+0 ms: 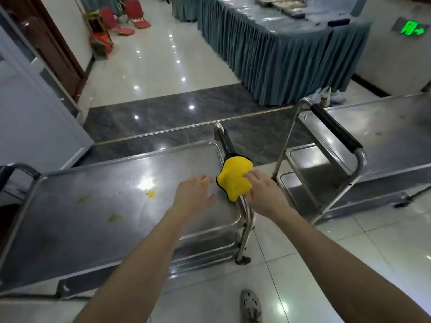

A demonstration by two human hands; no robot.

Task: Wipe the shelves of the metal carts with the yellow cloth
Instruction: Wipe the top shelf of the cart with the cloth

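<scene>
The cloth (pixel 234 179) is hanging over the handle (pixel 227 143). My right hand (pixel 263 192) is touching it with loose fingers, and my left hand (pixel 193 194) is hovering relaxed just beside it.

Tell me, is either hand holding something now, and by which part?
The left hand holds nothing. The right hand touches the yellow cloth, draped over the cart handle, at its right side; whether the fingers grip it cannot be told.

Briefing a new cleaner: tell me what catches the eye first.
The yellow cloth draped over the near cart's handle stands out, the right hand touching it, the left hand open beside it. Yellowish stains mark that cart's top shelf; a second metal cart stands to the right.
</scene>
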